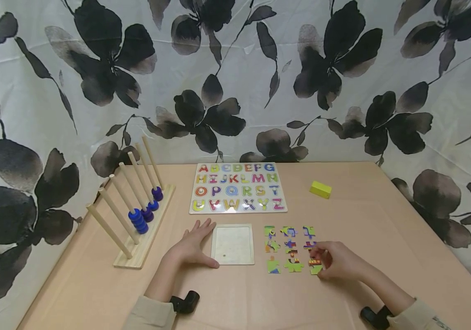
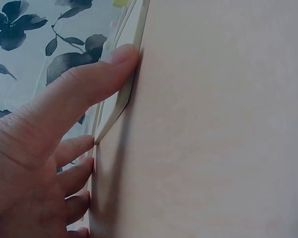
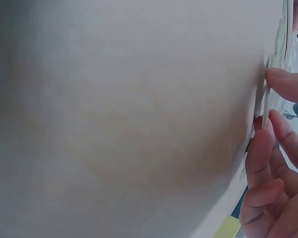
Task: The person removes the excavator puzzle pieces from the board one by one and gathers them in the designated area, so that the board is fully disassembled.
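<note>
A square, shallow white tray (image 1: pixel 233 244) lies on the table in front of me. My left hand (image 1: pixel 191 246) rests spread along its left side, thumb (image 2: pixel 97 79) pressing the near edge. To the tray's right, colourful jigsaw pieces (image 1: pixel 293 265) are laid out in rows of three. My right hand (image 1: pixel 342 261) is at the right column, thumb and fingers pinching a jigsaw piece (image 1: pixel 315 269) at the near corner. Seen edge-on in the right wrist view, that thin piece (image 3: pixel 267 94) is between thumb and fingertips.
Behind the tray lies a letter board (image 1: pixel 238 188) filled with coloured letters. On the left stands a wooden peg rack (image 1: pixel 142 250) with tall dowels and blue rings (image 1: pixel 138 221). A yellow block (image 1: pixel 320 189) sits at the back right. Floral cloth (image 1: pixel 260 128) hangs behind the table.
</note>
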The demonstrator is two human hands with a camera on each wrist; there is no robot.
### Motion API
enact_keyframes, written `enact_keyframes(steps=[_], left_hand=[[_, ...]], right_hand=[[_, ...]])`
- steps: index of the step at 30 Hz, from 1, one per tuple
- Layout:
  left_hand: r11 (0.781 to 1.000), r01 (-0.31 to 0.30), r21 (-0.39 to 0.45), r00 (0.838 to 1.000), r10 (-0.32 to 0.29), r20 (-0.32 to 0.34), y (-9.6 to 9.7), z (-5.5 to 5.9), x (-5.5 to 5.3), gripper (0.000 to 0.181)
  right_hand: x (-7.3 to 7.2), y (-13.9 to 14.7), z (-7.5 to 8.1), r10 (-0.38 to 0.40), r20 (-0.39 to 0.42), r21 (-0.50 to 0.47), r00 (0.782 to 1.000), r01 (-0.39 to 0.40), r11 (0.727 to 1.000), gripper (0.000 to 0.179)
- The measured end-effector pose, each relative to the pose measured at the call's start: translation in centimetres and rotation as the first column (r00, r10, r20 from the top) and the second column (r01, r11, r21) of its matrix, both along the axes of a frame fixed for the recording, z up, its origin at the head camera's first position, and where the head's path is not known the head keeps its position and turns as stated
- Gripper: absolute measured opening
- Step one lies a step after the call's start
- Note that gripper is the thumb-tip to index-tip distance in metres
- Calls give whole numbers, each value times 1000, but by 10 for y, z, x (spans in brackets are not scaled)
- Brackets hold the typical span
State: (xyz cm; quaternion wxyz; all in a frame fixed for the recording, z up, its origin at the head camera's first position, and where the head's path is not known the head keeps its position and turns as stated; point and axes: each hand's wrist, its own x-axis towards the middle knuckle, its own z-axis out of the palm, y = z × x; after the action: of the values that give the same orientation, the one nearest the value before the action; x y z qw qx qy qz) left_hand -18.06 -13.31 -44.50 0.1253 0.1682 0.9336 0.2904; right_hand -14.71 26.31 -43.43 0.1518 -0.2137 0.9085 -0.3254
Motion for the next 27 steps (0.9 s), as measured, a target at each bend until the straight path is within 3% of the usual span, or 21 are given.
enact_keyframes(steps=[13, 27], left_hand=[[1000, -7, -3, 1000, 7, 6, -2, -1, -2, 107], [1000, -3, -17, 1000, 3, 21, -3, 1, -4, 108]], right_hand=[[0, 0, 0, -36, 11, 16, 999, 35, 999, 37], [-3, -1, 2, 1, -25, 0, 1000, -1, 1000, 37]])
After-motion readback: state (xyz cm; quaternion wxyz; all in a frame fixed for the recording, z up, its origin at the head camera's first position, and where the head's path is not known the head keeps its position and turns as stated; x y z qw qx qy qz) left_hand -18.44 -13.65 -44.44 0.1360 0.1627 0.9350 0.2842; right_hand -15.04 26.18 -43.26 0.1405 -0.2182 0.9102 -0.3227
